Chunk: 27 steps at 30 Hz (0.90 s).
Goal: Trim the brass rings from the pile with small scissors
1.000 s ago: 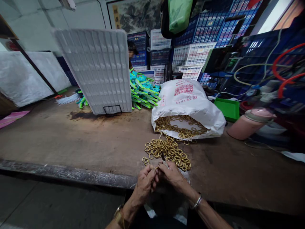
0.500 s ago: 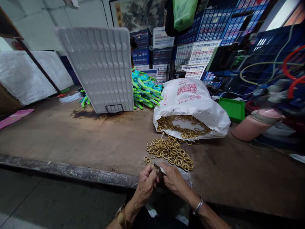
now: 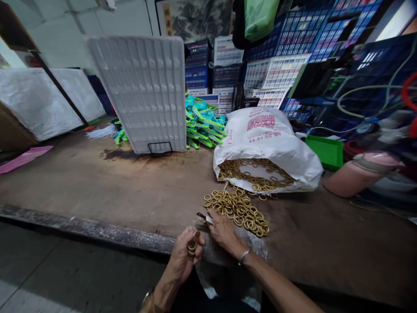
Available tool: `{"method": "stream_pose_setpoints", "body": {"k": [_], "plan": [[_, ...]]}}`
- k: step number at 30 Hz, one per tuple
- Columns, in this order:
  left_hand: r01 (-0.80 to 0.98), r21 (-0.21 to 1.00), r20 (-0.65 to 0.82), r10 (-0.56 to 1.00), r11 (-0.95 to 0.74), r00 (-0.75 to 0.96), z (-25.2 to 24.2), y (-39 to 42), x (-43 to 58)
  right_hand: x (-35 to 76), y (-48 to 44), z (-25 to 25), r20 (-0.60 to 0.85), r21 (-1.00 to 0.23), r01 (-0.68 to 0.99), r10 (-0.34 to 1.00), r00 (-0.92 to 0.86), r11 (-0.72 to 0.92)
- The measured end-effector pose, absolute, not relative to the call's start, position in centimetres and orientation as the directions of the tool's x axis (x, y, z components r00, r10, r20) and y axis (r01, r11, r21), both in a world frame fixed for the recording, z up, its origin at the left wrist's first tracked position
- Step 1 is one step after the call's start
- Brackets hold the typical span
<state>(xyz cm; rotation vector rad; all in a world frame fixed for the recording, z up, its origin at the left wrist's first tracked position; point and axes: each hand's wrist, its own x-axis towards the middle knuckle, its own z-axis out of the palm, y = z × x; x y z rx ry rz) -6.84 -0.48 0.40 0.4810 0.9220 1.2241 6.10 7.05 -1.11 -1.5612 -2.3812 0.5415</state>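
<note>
Head view: left grip (image 3: 186, 251) clutches golden rings (image 3: 192, 250), right grip (image 3: 224, 232) a dark-bladed tool (image 3: 205, 218).

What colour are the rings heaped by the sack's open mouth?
The rings are dull brassy gold, best seen in the head view.

Right hand (image 3: 225, 231) with blade (image 3: 204, 217) parted from left hand (image 3: 182, 254), now at ring pile (image 3: 239, 208); held rings (image 3: 192, 249) newly visible.

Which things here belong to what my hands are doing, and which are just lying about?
In use, it seems:
brass-coloured rings, in the left hand
small knife-like tool, in the right hand
pile of loose rings
open white sack

Likely just lying about:
green tray
pink container
pink sheet
ribbed panel
</note>
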Motion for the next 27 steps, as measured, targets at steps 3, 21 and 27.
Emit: {"method": "stream_pose_setpoints", "body": {"k": [3, 21, 27], "plan": [[-0.638, 0.702, -0.351, 0.933, 0.318, 0.079, 0.4, -0.5, -7.5, 5.7, 7.2, -1.1, -0.005, -0.366, 0.858, 0.921, -0.389, 0.360], [-0.597, 0.694, -0.438, 0.894, 0.403, 0.094, 0.1, 1.5, -6.2, 8.1, 6.2, -0.9, 0.074, -0.603, 0.740, 0.944, -0.321, 0.299], [-0.373, 0.859, -0.347, 0.934, 0.351, 0.081, -0.4, 1.9, -4.1, 9.4, 4.8, -0.1, 0.141, -0.754, 0.566, 0.923, -0.358, 0.334]]}}
